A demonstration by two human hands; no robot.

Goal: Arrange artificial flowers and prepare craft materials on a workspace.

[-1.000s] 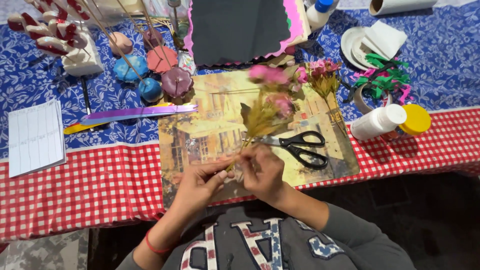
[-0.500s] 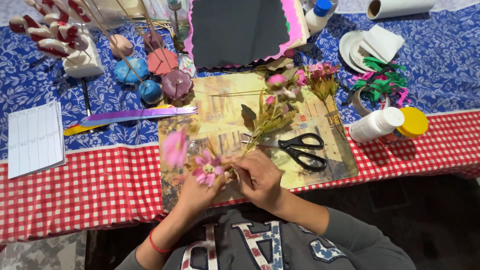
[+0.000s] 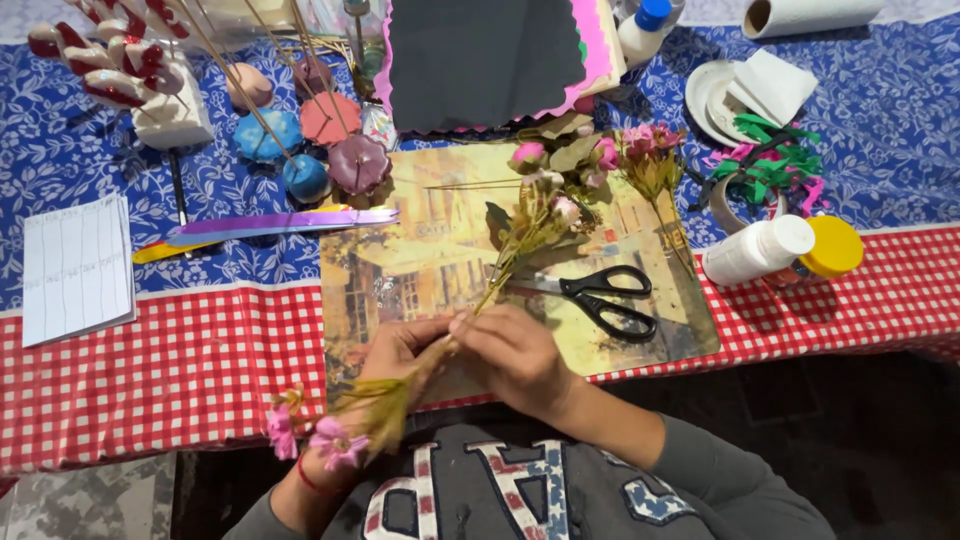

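Note:
Both my hands meet at the near edge of a picture placemat (image 3: 430, 250). My left hand (image 3: 392, 350) grips a small bunch of pink artificial flowers (image 3: 335, 440) that hangs down over the table edge toward my lap. My right hand (image 3: 512, 358) pinches the lower end of a leafy stem with pink buds (image 3: 535, 225) that runs up and away across the mat. The two stems cross between my fingers. Black-handled scissors (image 3: 605, 298) lie on the mat just right of my right hand.
More pink and yellow artificial flowers (image 3: 640, 150) lie at the mat's far edge. A white bottle with a yellow lid (image 3: 775, 250), ribbon scraps (image 3: 770, 165), a purple strip (image 3: 280, 222), painted round shapes on sticks (image 3: 300, 150), a lined paper (image 3: 75, 265) and a black board with pink trim (image 3: 480, 60) surround it.
The pink flower bunch in my left hand has swung down from the mat to below the table edge. The leafy stem stays in my right hand, lying lower across the mat.

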